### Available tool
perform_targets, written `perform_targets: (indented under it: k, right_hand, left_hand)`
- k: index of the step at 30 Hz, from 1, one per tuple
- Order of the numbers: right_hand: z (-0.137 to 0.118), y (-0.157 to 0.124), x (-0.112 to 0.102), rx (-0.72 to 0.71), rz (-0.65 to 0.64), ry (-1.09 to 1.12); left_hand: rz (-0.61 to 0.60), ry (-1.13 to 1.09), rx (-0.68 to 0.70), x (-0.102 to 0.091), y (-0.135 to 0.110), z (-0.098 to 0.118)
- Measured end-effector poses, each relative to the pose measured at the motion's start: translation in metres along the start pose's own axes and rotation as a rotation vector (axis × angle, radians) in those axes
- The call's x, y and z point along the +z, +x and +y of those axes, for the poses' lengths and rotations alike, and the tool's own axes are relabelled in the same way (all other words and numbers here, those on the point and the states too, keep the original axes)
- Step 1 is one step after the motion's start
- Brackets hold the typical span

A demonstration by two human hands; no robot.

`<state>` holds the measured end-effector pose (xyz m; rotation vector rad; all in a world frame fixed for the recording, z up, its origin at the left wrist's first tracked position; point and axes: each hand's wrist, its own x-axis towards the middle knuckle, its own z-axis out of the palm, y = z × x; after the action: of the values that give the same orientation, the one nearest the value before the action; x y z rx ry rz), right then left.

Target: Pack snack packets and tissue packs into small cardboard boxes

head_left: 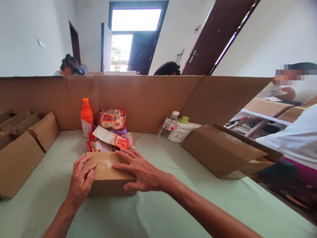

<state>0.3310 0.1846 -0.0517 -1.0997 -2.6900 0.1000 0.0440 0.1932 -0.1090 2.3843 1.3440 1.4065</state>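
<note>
A small closed cardboard box (104, 187) sits in front of me on the pale green cloth, with a shiny patch, apparently clear tape, on its top. My left hand (83, 175) grips its left end, fingers bent over the upper edge and thumb beside them. Across the right part of the top lies my right hand (138, 170), fingers spread out and touching the surface. Just behind the box is a pile of packaged snacks (112, 120) in red, white and purple wrappers. An orange bottle (86, 117) stands upright to the left of that pile.
Several open cardboard boxes (19, 162) stand at the left. Farther right are a clear water bottle (168, 127), a white bottle with a green cap (182, 130) and a larger cardboard box (223, 152). A cardboard partition (148, 102) runs behind. Other people are beyond it and at the right.
</note>
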Motion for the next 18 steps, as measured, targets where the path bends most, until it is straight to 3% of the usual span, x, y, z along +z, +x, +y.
perform_targets:
  k: [3, 6, 10, 14, 18]
  right_hand:
    - [0.006, 0.015, -0.010, -0.005, -0.108, -0.003]
    - [0.002, 0.020, -0.020, -0.003, -0.134, -0.032]
    - [-0.006, -0.010, -0.031, 0.097, -0.106, -0.063]
    - [-0.012, -0.107, -0.039, 0.393, -0.100, 0.027]
    - [0.001, -0.244, -0.046, 0.906, -0.032, 0.011]
  left_hand:
    - [-0.003, -0.030, -0.015, -0.004, 0.003, -0.002]
    - [0.002, -0.094, -0.029, -0.006, 0.005, -0.006]
    - [-0.082, -0.248, -0.195, -0.004, -0.005, -0.001]
    - [-0.193, -0.294, -0.379, -0.002, -0.032, 0.007]
    - [-0.297, -0.181, -0.394, 0.011, -0.059, -0.022]
